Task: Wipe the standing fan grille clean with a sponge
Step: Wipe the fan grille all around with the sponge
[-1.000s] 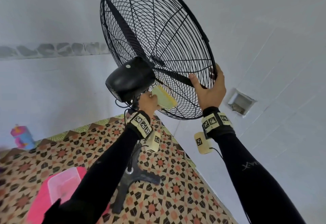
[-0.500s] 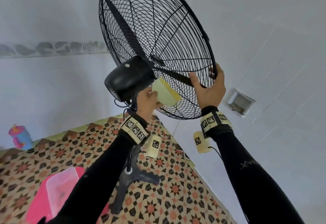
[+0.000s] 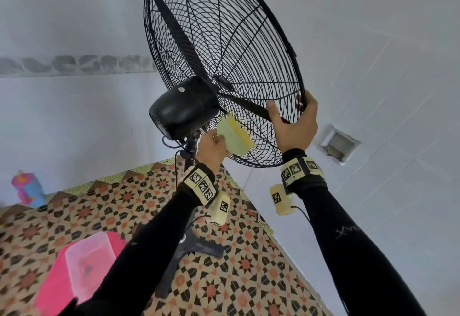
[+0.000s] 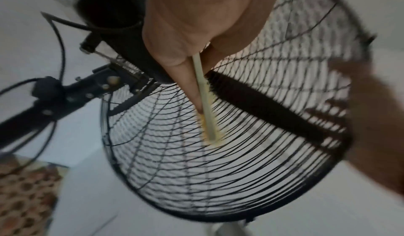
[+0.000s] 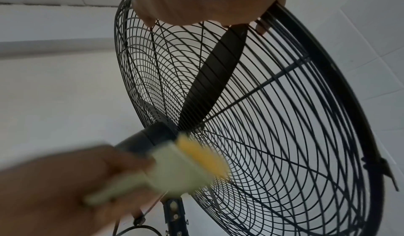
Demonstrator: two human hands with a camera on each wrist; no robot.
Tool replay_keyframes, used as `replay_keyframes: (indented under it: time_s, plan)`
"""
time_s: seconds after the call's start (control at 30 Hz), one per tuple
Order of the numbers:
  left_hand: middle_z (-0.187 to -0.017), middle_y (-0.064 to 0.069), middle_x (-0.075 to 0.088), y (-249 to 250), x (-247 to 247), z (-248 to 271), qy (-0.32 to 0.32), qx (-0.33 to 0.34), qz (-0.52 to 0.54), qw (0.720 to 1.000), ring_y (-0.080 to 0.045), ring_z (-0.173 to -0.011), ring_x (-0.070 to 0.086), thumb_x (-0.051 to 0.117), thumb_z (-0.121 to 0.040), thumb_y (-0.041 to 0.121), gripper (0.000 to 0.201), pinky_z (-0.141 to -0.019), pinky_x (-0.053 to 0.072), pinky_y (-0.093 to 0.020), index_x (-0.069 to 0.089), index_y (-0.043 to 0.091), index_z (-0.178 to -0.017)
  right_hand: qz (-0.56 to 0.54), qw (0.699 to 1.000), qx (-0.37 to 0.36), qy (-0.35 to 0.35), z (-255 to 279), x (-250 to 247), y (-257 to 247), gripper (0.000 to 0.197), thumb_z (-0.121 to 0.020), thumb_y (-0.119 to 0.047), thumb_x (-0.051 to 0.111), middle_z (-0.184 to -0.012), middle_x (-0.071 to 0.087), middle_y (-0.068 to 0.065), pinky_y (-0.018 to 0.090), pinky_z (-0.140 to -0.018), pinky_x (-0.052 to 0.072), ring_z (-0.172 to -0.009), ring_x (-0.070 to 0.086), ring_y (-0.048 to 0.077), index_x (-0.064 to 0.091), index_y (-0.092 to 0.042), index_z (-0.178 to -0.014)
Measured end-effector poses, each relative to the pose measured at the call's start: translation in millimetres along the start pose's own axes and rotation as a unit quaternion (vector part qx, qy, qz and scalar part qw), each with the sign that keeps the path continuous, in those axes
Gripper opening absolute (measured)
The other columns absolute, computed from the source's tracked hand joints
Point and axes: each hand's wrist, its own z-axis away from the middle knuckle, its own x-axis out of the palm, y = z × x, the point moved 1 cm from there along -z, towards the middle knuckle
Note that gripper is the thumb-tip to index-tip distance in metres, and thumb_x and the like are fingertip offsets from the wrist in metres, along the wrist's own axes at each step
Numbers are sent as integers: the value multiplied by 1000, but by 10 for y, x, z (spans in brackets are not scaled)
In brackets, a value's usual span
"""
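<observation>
The black wire fan grille (image 3: 239,49) stands tilted above me, with its motor housing (image 3: 183,107) at the back and a dark blade (image 5: 216,72) inside. My left hand (image 3: 211,150) grips a pale green and yellow sponge (image 3: 235,138) and holds it against the rear wires just below the motor. In the left wrist view the sponge (image 4: 205,105) shows edge-on between thumb and fingers. My right hand (image 3: 296,124) grips the lower right rim of the grille (image 5: 284,118), fingers curled through the wires.
The fan pole (image 3: 190,151) and its dark base (image 3: 196,246) stand on a patterned tile floor (image 3: 224,278). A clear box on a pink tray (image 3: 87,261) lies at lower left. A colourful bottle (image 3: 27,188) stands by the white wall. A recessed wall box (image 3: 339,145) is at right.
My left hand has slid the sponge a little up the rear grille towards the motor housing. The right hand has kept its hold on the rim.
</observation>
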Motion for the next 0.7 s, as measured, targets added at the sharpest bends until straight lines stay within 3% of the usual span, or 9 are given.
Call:
replay_keyframes:
  time_s: [0.07, 0.13, 0.2, 0.33, 0.4, 0.53, 0.6, 0.7]
  plan:
    - [-123, -19, 70, -123, 36, -14, 6, -3, -68, 998, -40, -115, 67, 54, -101, 14, 34, -94, 60, -53, 65, 2, -131, -1, 1000, 4, -3, 16, -18, -5, 88, -73, -73, 73, -130, 61, -7, 34, -101, 51, -119, 57, 9, 49, -19, -138]
    - [-133, -23, 65, -69, 100, 73, -13, -2, -60, 998, -41, -123, 62, 51, -103, 7, 34, -89, 63, -46, 61, -4, -134, -4, 1000, 6, -12, 16, -59, 22, 88, -74, -72, 73, -131, 60, -7, 34, -102, 50, -119, 57, 9, 48, -19, -139]
    - [-136, -22, 61, -6, 153, 102, -27, -3, 16, 999, -40, -122, 63, 50, -104, 3, 35, -78, 65, -44, 56, -5, -138, -4, 1000, 7, -17, -17, -82, 53, 87, -75, -72, 73, -130, 60, -7, 33, -102, 50, -118, 56, 8, 48, -19, -139]
    - [-124, -14, 62, 3, 99, 72, -27, 15, 93, 995, -30, -112, 65, 52, -106, 6, 33, -87, 63, -51, 56, 0, -139, -1, 1000, -1, -3, -44, -13, 41, 85, -74, -70, 74, -128, 62, -5, 36, -99, 51, -116, 58, 10, 50, -18, -136]
    - [-121, -14, 63, -107, 84, -1, -16, 13, 70, 997, -33, -110, 66, 55, -104, 12, 33, -85, 63, -55, 59, -1, -135, 1, 1000, 0, 3, -23, 16, 28, 84, -74, -70, 75, -127, 62, -6, 36, -98, 52, -115, 59, 10, 51, -18, -136]
    - [-129, -21, 67, -764, 239, -536, 5, -6, 7, 1000, -44, -117, 64, 54, -81, 34, 58, -91, 59, -62, 66, 3, -129, -2, 1000, 4, -6, -18, -28, 62, 84, -74, -68, 76, -128, 61, -7, 35, -100, 51, -117, 58, 8, 50, -19, -137]
    - [-132, -21, 64, -557, 211, -420, -16, -10, 35, 999, -44, -119, 64, 59, -88, 29, 50, -87, 61, -61, 63, 2, -130, -1, 1000, 4, -14, -31, -52, 81, 84, -75, -68, 76, -129, 61, -7, 33, -102, 50, -118, 57, 8, 49, -19, -137]
    - [-132, -16, 62, -94, 45, -37, -36, -24, 96, 994, -36, -116, 67, 56, -104, 9, 35, -87, 63, -54, 57, -1, -137, -2, 1000, 2, -15, -32, -39, 59, 83, -75, -69, 76, -129, 61, -7, 30, -101, 50, -117, 58, 7, 49, -19, -137]
